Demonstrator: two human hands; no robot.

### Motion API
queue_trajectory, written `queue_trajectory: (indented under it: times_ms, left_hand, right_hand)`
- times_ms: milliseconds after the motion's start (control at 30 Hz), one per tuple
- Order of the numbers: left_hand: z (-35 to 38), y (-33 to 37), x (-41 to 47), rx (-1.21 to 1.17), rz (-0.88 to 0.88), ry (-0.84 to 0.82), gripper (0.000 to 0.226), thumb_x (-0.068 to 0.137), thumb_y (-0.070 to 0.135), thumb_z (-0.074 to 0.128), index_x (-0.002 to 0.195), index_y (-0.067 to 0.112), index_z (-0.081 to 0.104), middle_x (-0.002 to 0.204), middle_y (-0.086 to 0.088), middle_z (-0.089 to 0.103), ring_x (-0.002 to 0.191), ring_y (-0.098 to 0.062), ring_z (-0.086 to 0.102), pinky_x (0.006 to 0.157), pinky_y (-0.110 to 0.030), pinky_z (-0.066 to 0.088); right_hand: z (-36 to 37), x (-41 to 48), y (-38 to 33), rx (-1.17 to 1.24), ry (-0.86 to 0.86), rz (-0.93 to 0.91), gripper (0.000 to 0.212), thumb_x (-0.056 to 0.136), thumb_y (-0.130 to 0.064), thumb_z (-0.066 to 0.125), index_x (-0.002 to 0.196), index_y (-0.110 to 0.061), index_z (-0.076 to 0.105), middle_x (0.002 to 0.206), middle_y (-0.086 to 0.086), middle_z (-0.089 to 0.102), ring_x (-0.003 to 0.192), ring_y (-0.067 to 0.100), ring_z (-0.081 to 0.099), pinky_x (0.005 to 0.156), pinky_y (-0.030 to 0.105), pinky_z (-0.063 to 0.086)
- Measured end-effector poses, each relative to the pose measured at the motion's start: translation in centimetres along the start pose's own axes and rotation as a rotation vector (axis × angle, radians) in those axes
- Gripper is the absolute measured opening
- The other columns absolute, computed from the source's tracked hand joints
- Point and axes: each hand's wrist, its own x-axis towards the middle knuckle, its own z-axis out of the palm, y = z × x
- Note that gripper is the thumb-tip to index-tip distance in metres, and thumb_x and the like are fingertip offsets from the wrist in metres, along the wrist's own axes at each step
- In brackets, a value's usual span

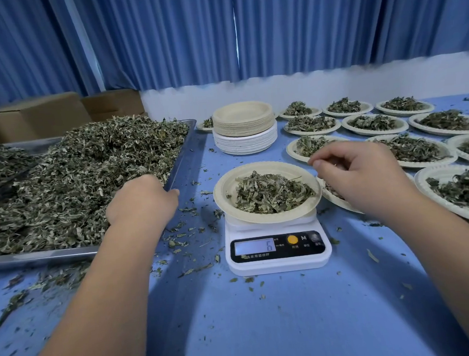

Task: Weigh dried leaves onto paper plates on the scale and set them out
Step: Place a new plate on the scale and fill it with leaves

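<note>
Beside the plate's (266,165) right rim my right hand (359,173) hovers, fingertips (317,164) seemingly pinched together; my left hand (142,199) meets the tray (183,151) edge, grip unclear.

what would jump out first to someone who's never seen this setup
The big metal tray heaped with dried leaves fills the left side. In the middle a paper plate of leaves sits on a white scale whose display shows 6, with the left hand at the tray's edge and the right hand beside the plate. To the right, rows of filled plates cover the blue table.
</note>
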Motion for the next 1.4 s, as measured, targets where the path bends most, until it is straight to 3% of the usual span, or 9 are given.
queue_trajectory:
  times_ms: [200,400,533,633,833,967,1100,1267,1400]
  left_hand:
    - [-0.1,-0.3,0.2,0.07,-0.026,-0.131,0.046,0.093,0.047,0.055,0.067,0.01,0.047,0.069,-0.008,0.052,0.063,-0.025,0.052,0.064,-0.033,0.044]
    - [0.0,-0.4,0.4,0.006,0.007,-0.081,0.035,0.09,0.033,0.066,0.072,0.005,0.054,0.071,-0.011,0.057,0.062,-0.024,0.054,0.056,-0.031,0.04]
    - [-0.2,-0.6,0.6,-0.031,0.014,-0.077,0.033,0.088,0.036,0.068,0.077,0.006,0.057,0.074,-0.01,0.059,0.062,-0.023,0.053,0.057,-0.03,0.04]
    - [-0.4,-0.7,0.4,-0.049,0.003,-0.043,0.044,0.09,0.042,0.064,0.067,0.005,0.053,0.062,-0.008,0.052,0.056,-0.024,0.049,0.053,-0.027,0.037]
    - [-0.8,-0.6,0.0,0.103,-0.072,-0.194,0.053,0.092,0.058,0.049,0.074,0.009,0.049,0.077,-0.008,0.055,0.077,-0.027,0.057,0.075,-0.037,0.05]
    - [-0.7,-0.6,0.1,0.091,-0.027,-0.192,0.049,0.093,0.047,0.057,0.064,0.008,0.047,0.063,-0.006,0.052,0.059,-0.022,0.052,0.056,-0.028,0.039]
    - [-1.0,-0.8,0.0,0.028,-0.033,-0.15,0.05,0.089,0.043,0.065,0.059,0.008,0.046,0.055,-0.006,0.045,0.052,-0.022,0.047,0.049,-0.026,0.032]
    - [-1.3,-1.2,0.2,-0.003,-0.026,-0.153,0.044,0.09,0.046,0.062,0.086,0.003,0.064,0.077,-0.009,0.059,0.061,-0.02,0.05,0.059,-0.028,0.041]
    - [-1.6,-1.1,0.4,-0.087,-0.048,-0.148,0.038,0.089,0.038,0.066,0.097,0.0,0.066,0.097,-0.014,0.064,0.067,-0.022,0.049,0.068,-0.032,0.042]
  right_hand:
    - [0.0,-0.1,-0.2,-0.012,-0.01,0.002,0.025,0.086,-0.01,0.064,0.076,-0.032,0.067,0.045,-0.022,0.052,0.045,0.001,0.046,0.048,0.007,0.032]
    - [0.0,-0.1,-0.3,-0.012,-0.011,0.01,0.025,0.086,-0.009,0.063,0.076,-0.032,0.067,0.044,-0.022,0.051,0.044,0.0,0.046,0.047,0.007,0.032]
    - [0.0,-0.1,-0.3,-0.013,-0.009,0.014,0.024,0.086,-0.009,0.063,0.076,-0.031,0.068,0.045,-0.022,0.051,0.045,-0.001,0.047,0.046,0.007,0.031]
    - [0.0,-0.1,-0.3,-0.021,-0.01,0.012,0.024,0.086,-0.008,0.063,0.076,-0.03,0.068,0.046,-0.023,0.052,0.046,-0.001,0.047,0.047,0.007,0.032]
    - [0.0,-0.1,-0.4,-0.027,-0.005,0.016,0.024,0.086,-0.008,0.063,0.077,-0.029,0.069,0.046,-0.024,0.052,0.045,-0.001,0.047,0.048,0.007,0.032]
    - [0.0,-0.1,-0.3,-0.018,-0.01,0.03,0.021,0.086,-0.009,0.063,0.079,-0.027,0.07,0.045,-0.024,0.051,0.044,0.0,0.046,0.047,0.007,0.032]
    - [0.0,-0.1,-0.3,-0.012,-0.014,0.037,0.019,0.086,-0.009,0.062,0.08,-0.024,0.072,0.044,-0.022,0.051,0.043,0.001,0.045,0.046,0.008,0.032]
    - [-0.1,-0.1,-0.3,-0.008,-0.013,0.032,0.021,0.086,-0.01,0.063,0.078,-0.027,0.07,0.045,-0.022,0.051,0.044,0.002,0.045,0.047,0.008,0.032]
    - [-0.1,-0.1,-0.3,-0.015,-0.013,0.023,0.023,0.086,-0.01,0.063,0.077,-0.03,0.069,0.046,-0.022,0.052,0.044,0.001,0.045,0.047,0.007,0.032]
